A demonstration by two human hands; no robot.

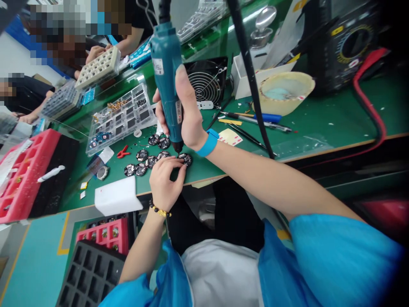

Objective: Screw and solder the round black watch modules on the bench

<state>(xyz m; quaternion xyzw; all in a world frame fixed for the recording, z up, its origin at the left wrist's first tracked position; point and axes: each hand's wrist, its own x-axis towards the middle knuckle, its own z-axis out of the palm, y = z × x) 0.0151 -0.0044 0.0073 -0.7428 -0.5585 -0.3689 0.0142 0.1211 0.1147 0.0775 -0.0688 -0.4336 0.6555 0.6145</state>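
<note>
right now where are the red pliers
Head view: the red-handled pliers lie on the green mat, left of the round black boards, below the clear tray.

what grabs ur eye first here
The teal electric screwdriver held upright in the right hand, its tip over round black parts on the green bench, stands out first. The left hand pinches one of those parts. Off to the left, a red foam tray and a clear parts box stand out.

Round circuit boards: surface details too small to tell
</note>
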